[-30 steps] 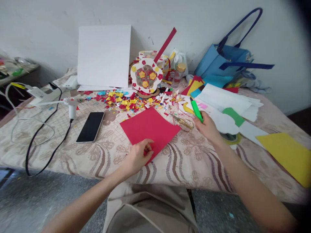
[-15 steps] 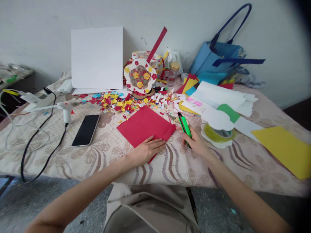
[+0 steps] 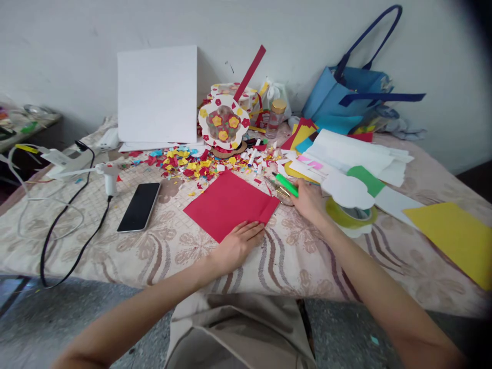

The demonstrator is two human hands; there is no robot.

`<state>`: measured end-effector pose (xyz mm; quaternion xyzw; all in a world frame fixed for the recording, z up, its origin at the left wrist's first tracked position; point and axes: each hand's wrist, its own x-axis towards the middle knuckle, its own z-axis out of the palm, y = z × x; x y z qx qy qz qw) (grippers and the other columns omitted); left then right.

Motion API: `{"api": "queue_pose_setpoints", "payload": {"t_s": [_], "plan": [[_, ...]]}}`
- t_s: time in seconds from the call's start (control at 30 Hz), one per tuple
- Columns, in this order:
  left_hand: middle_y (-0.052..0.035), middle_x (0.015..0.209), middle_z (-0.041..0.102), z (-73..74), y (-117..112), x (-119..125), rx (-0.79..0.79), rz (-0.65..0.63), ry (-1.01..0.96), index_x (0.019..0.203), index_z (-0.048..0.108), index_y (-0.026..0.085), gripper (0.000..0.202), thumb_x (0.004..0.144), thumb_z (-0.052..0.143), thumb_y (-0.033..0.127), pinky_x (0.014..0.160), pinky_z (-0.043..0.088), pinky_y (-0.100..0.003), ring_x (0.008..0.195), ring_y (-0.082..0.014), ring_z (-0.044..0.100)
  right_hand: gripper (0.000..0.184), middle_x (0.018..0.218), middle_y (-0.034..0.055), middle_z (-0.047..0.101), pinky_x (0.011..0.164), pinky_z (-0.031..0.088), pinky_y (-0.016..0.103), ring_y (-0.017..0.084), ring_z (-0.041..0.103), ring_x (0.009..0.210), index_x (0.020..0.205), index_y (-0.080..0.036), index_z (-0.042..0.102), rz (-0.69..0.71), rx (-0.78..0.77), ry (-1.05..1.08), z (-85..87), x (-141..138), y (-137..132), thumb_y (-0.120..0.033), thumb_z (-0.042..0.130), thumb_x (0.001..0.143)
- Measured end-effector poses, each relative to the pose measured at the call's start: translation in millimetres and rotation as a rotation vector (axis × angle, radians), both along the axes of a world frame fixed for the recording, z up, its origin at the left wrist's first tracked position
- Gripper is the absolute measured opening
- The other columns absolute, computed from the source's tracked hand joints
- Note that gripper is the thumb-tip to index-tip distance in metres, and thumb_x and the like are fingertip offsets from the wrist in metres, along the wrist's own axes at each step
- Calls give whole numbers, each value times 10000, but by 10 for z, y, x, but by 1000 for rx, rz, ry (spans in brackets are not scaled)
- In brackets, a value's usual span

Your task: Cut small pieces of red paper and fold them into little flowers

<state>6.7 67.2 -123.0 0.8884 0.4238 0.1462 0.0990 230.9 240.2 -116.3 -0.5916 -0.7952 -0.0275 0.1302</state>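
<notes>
A red paper sheet point(image 3: 230, 203) lies on the patterned tablecloth in front of me. My left hand point(image 3: 239, 242) rests flat on its near corner, fingers stretched out. My right hand point(image 3: 308, 200) is closed around a green marker point(image 3: 286, 184), just right of the red sheet and over the gold scissors point(image 3: 282, 193), which it partly hides. A roll of yellow-green tape point(image 3: 351, 216) sits close to the right of that hand.
A black phone point(image 3: 139, 206) and a white glue gun point(image 3: 109, 176) with its black cable lie to the left. Paper scraps point(image 3: 188, 163), a decorated paper disc point(image 3: 223, 122), a white board point(image 3: 157, 95), a blue bag point(image 3: 346, 97), white sheets point(image 3: 357, 156) and yellow paper point(image 3: 457, 238) crowd the back and right.
My right hand brought the green marker from the papers at right down toward the red sheet, then shifted slightly back up over the scissors. My left hand flattened on the sheet's near corner.
</notes>
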Motion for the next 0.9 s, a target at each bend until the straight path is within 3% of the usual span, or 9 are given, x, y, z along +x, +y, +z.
{"api": "queue_pose_setpoints", "payload": {"t_s": [0.1, 0.2, 0.27, 0.33, 0.4, 0.47, 0.57, 0.73, 0.9], "plan": [[-113, 1422, 406, -6, 34, 89, 9, 52, -6, 1342, 395, 151, 436, 909, 348, 146, 1073, 316, -389, 1321, -202, 355, 233, 869, 138, 670, 683, 433, 369, 302, 617, 806, 975, -158, 516, -62, -13, 100, 1, 50, 47, -241, 574, 765], [-127, 1399, 434, 42, 113, 147, -4, 65, 13, 1320, 432, 118, 422, 909, 351, 166, 1036, 354, -384, 1281, -234, 399, 199, 909, 128, 671, 711, 442, 369, 295, 618, 845, 939, -177, 510, -17, -41, 299, 64, 68, -56, -288, 569, 784], [-119, 1368, 474, 102, 177, 130, -31, 32, 6, 1304, 459, 126, 411, 912, 351, 187, 1022, 367, -382, 1247, -232, 431, 187, 913, 101, 676, 728, 452, 369, 269, 628, 828, 929, -199, 501, 67, -101, 455, 129, 31, -217, -331, 554, 808], [-98, 1368, 479, 163, 230, 69, -69, -22, -20, 1312, 457, 159, 417, 905, 385, 219, 1043, 344, -382, 1262, -219, 417, 175, 927, 70, 687, 734, 469, 352, 233, 643, 823, 951, -217, 486, 223, -256, 637, 182, -40, -402, -352, 515, 844], [-90, 1404, 436, 208, 259, -17, -110, -86, -26, 1347, 415, 180, 461, 892, 428, 254, 1093, 272, -400, 1319, -216, 348, 185, 1008, 68, 683, 798, 470, 352, 217, 635, 932, 1001, -218, 484, 388, -401, 750, 197, -121, -546, -341, 498, 863], [-89, 1452, 364, 231, 259, -109, -149, -134, -23, 1395, 336, 189, 537, 883, 457, 297, 1129, 181, -432, 1368, -221, 263, 218, 1087, 82, 663, 799, 480, 351, 212, 615, 1006, 1055, -212, 479, 447, -492, 816, 169, -187, -605, -330, 492, 872], [-93, 1485, 291, 239, 216, -235, -198, -166, -26, 1432, 246, 201, 646, 862, 499, 371, 1136, 96, -475, 1400, -233, 167, 252, 1136, 100, 640, 712, 509, 326, 209, 625, 979, 1081, -202, 475, 397, -546, 888, 79, -234, -538, -323, 509, 863], [-90, 1497, 255, 242, 108, -404, -244, -166, -11, 1452, 161, 240, 691, 865, 491, 395, 1127, 19, -507, 1406, -235, 134, 254, 1114, 110, 625, 554, 516, 252, 209, 656, 920, 1015, -197, 467, 271, -619, 1125, -27, -251, -337, -337, 564, 827], [-81, 1497, 262, 312, 88, -440, -266, -170, 18, 1447, 192, 234, 668, 872, 469, 433, 1130, 24, -508, 1404, -239, 149, 296, 1088, 91, 624, 615, 558, 280, 216, 664, 931, 1009, -203, 486, 234, -655, 1252, -46, -266, -316, -333, 622, 781]]}}
